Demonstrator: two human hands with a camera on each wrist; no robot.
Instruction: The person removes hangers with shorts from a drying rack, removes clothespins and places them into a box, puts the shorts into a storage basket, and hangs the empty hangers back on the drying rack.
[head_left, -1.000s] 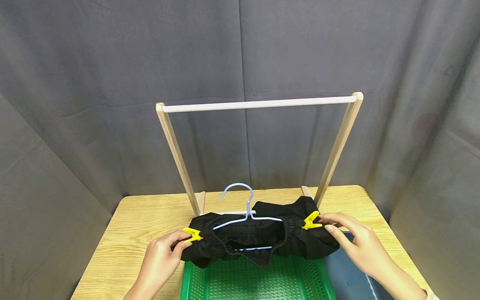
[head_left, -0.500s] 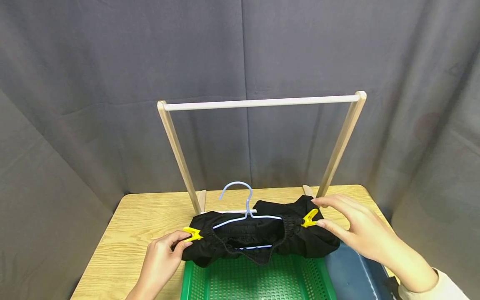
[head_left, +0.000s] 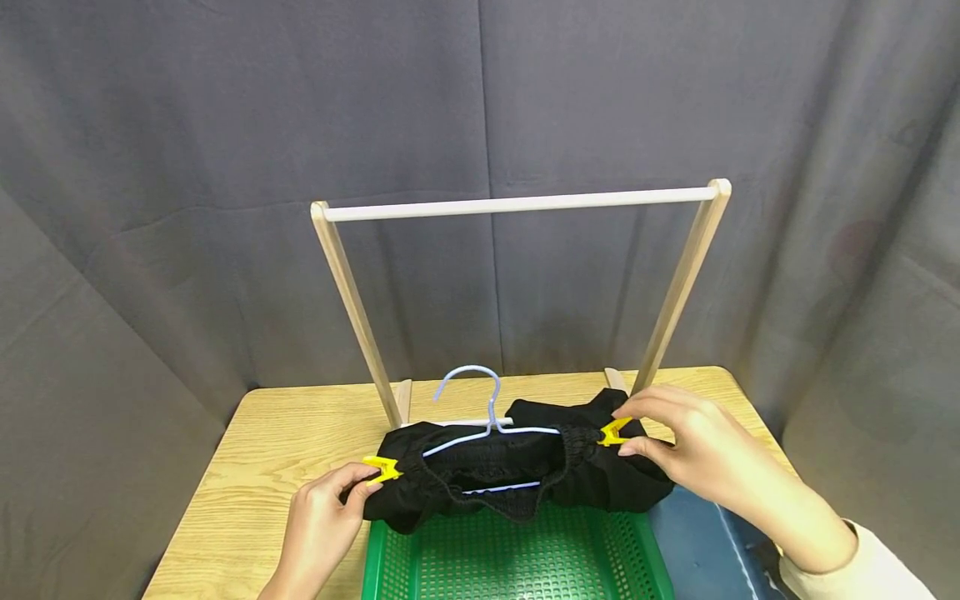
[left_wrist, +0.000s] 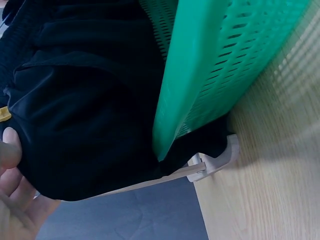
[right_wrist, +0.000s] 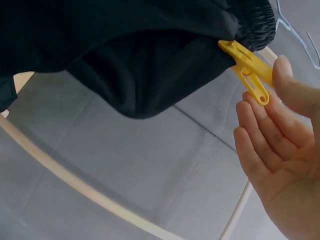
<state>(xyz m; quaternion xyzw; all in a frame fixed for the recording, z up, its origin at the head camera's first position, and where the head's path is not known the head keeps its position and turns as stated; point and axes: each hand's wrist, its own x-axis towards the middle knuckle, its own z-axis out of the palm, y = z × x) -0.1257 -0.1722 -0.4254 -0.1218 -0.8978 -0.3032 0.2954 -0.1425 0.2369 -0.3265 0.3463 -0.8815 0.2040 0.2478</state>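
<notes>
Trainee: Where does the work sit?

Instructor: The black garment (head_left: pixel 513 457) lies at lower centre of the frame, its long axis running left to right. The hanger (head_left: pixel 491 425) spans its waistband, hook pointing up.

Trainee: Which relation governs the coming move?

Instructor: In my judgement, the right yellow clip (head_left: pixel 614 432) against your right hand (head_left: pixel 697 442), the nearer hand. The clip lies just left of that palm, handles pointing toward it, with your thumb and fingertips pinching it from either side.

Trainee: And my left hand (head_left: pixel 322 517)?

Instructor: Its thumb and forefinger are clamped on the left yellow clip (head_left: pixel 382 468).

Trainee: Surroundings?

Instructor: The green basket (head_left: pixel 373 558) is at bottom centre; the rack (head_left: pixel 521 204) stands above, its bar crossing the upper middle.
</notes>
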